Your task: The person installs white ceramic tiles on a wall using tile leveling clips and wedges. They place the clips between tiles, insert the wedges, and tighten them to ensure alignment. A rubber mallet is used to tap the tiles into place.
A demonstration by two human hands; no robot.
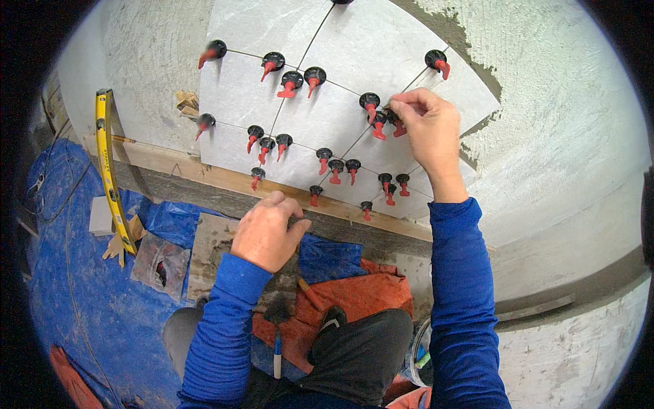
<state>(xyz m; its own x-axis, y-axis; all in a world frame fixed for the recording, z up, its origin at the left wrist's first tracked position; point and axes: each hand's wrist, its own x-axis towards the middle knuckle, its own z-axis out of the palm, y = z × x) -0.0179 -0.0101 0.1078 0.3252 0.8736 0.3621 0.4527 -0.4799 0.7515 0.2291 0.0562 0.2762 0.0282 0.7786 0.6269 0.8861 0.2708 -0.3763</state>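
Large pale grey tiles (334, 126) cover part of the wall, with tile leveling clips (291, 83) along their joints, each a black disc with a red handle. My right hand (430, 126) is up against the tiles, thumb and fingers pinched together beside a tile leveling clip (379, 126). It partly covers another clip behind it, and what the fingertips hold is too small to make out. Lower down, my left hand (269, 232) hovers in front of the wooden batten (392, 221) below the tiles. Its fingers are curled in, hiding whatever they may hold.
A yellow spirit level (109, 170) leans at the left, above a blue tarp (61, 259). Near my legs lie a clear plastic bag (160, 266), a trowel (277, 351) and an orange cloth (368, 293). A bucket (417, 354) stands beside my right leg.
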